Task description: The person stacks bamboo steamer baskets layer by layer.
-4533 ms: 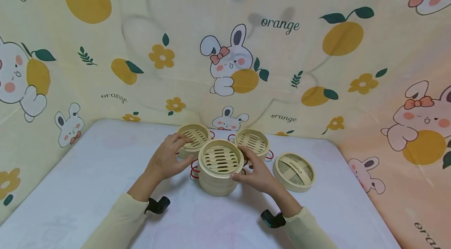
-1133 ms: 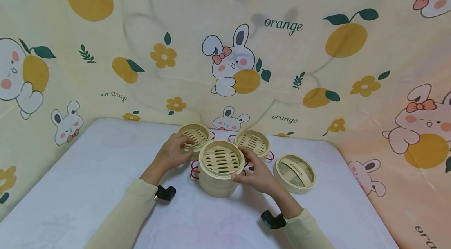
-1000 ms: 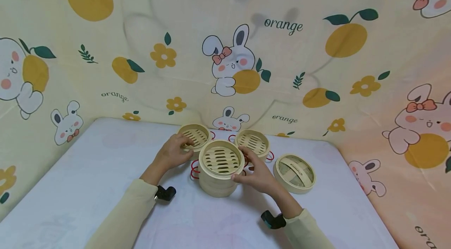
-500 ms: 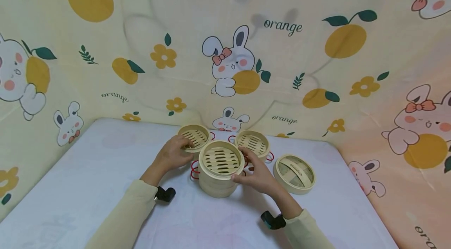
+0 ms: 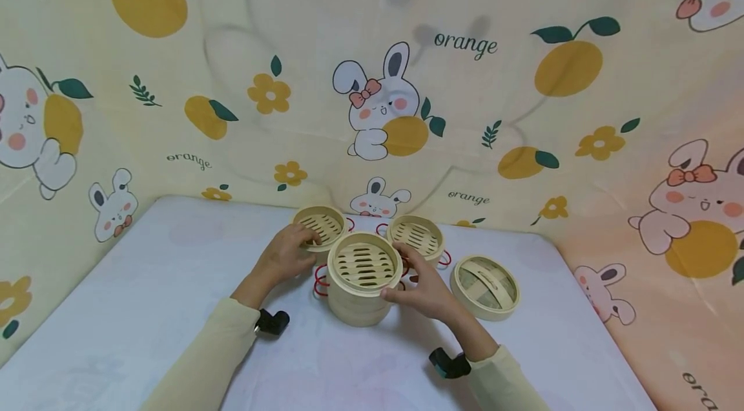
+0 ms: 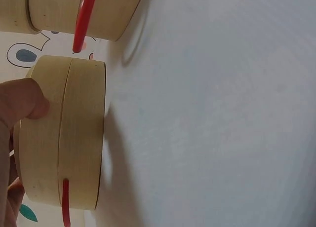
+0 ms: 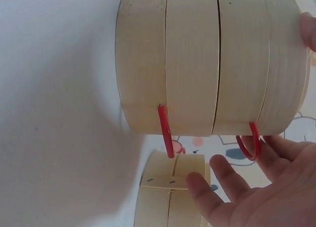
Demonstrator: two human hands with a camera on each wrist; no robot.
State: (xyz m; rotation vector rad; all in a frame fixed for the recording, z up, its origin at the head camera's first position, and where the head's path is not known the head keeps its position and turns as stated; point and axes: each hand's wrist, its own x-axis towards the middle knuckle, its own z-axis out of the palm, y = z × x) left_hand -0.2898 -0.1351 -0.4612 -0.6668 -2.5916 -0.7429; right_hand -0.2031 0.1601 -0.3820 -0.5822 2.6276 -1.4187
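And it's the left hand (image 5: 285, 254) on the left steamer (image 5: 321, 225), hard by the table's (image 5: 174, 269) far edge: thumb on the near wall, fingers over the rim, a narrow grip with bamboo between. Across to the right hand (image 5: 429, 285), holding the front stack (image 5: 358, 307) by its right side, thumb on the near rim, the lower fingers spread loosely by the red loops (image 7: 248, 148). That two-tier stack stands upright, and the left wrist view shows a slim gap between it and the left steamer. Tight quarters behind: the right steamer (image 5: 418, 233) sits off the stack's right shoulder, near the far edge; whether those two touch, I can't tell. Out towards the right edge lies the lid (image 5: 485, 286), strap uppermost, just apart from the right steamer, a strip of white surface separating it from that edge. Widest room is opposite, white cloth sweeping from the left sleeve (image 5: 203, 353) to the left edge, with another broad stretch in front of the stack.
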